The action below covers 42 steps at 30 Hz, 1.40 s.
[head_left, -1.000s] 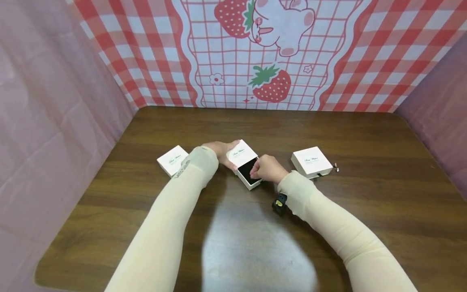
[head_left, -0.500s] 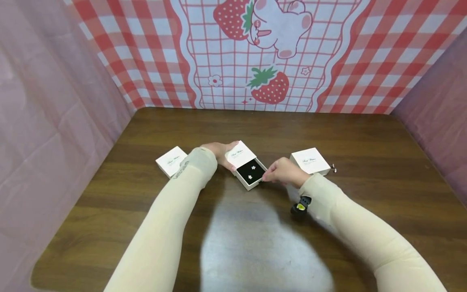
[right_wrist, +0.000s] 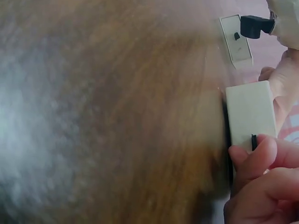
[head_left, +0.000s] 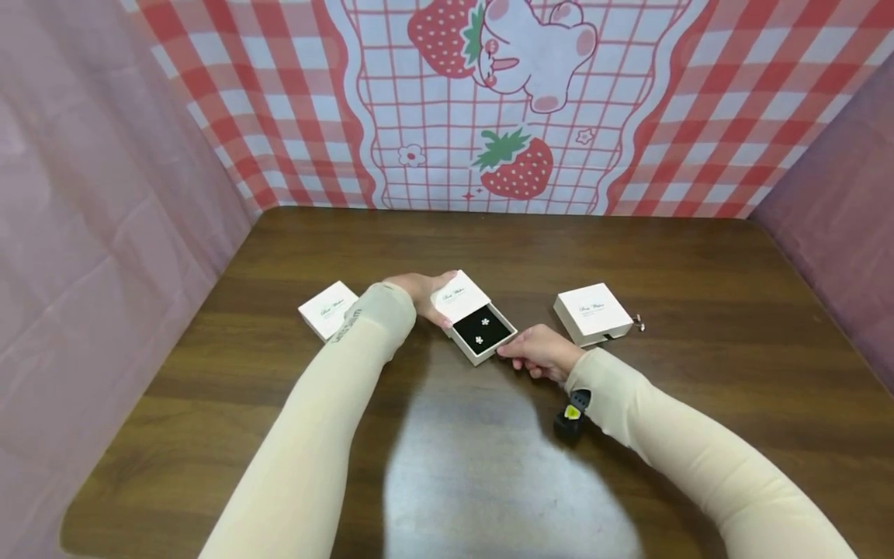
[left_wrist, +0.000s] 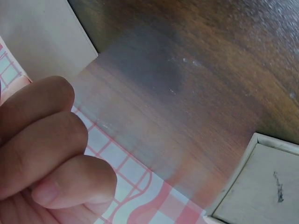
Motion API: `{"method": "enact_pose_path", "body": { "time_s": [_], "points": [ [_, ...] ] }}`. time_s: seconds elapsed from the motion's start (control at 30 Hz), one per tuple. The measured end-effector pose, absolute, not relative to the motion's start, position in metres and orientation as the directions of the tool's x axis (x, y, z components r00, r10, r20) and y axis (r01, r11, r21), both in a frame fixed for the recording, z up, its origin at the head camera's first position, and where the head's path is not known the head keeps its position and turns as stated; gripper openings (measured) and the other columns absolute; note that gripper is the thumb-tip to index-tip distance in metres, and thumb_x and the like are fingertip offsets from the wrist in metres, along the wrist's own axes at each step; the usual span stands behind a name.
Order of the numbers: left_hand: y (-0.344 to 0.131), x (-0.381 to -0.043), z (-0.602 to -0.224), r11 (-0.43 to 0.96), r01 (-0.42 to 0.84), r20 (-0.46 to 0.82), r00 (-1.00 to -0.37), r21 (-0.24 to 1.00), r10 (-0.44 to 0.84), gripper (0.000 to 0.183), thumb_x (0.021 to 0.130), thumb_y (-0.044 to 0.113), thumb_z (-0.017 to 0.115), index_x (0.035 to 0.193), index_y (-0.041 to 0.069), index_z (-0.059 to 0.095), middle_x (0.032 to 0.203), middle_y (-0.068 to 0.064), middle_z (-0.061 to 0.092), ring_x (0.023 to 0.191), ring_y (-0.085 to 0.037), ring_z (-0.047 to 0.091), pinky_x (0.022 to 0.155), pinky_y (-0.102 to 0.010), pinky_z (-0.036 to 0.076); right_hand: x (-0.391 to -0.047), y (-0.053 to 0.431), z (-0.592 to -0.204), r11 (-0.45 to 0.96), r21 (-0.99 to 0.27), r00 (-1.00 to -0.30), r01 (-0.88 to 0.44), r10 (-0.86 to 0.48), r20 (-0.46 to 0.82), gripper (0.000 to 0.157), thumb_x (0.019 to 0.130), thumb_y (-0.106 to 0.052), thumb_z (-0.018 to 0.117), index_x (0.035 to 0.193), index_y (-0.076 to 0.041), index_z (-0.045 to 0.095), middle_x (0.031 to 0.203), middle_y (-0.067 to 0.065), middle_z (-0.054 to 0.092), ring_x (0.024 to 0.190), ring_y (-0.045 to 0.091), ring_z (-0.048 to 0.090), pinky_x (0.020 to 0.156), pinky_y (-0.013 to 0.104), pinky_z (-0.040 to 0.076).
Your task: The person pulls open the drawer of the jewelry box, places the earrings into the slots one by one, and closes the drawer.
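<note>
My left hand (head_left: 424, 295) grips the white sleeve of a small drawer-style jewelry box (head_left: 459, 296) with printed lettering. Its drawer (head_left: 476, 361) is pulled part way out toward the front right. Two small flower-shaped earrings (head_left: 485, 321) sit on the black pad (head_left: 494, 332) inside. At the drawer's front face is my right hand (head_left: 541, 351), its fingertips by the lower edge. In the right wrist view, the thumb and a finger lie on either side of a short black ribbon tab (right_wrist: 254, 142); whether they pinch it cannot be told.
A second white box (head_left: 330, 309) lies to the left, partly behind the left sleeve. On the right stands a third box (head_left: 595, 312), with a small shiny item (head_left: 639, 322) beside it. The wooden table (head_left: 447, 241) ends at a checked cloth backdrop (head_left: 307, 101).
My right hand has moved off the drawer's black pad to its front face, then dipped lower, uncovering the earrings. My left hand keeps its hold on the box.
</note>
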State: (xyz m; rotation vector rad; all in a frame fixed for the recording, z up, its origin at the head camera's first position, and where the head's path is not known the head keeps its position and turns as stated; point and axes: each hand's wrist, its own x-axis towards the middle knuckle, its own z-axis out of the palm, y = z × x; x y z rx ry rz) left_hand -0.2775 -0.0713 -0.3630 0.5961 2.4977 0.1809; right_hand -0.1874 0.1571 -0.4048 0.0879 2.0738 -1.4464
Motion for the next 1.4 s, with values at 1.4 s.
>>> {"method": "enact_pose_path", "body": {
  "time_s": [1.4],
  "points": [
    [-0.071,-0.276,-0.361,0.897,0.379,-0.479,-0.759,0.227,0.441,0.104,0.08,0.053,0.072,0.156,0.025,0.006,0.152,-0.01,0.034,0.129,-0.026,0.043,0.103,-0.037,0.035,-0.221,0.116,-0.41,0.327,-0.844,-0.863,0.426,-0.132,-0.487,0.023,0.084,-0.003,0.062,0.064,-0.007,0.052,0.049,-0.004,0.045,0.036,0.004,0.034,0.036,0.016,0.031]
  ]
}}
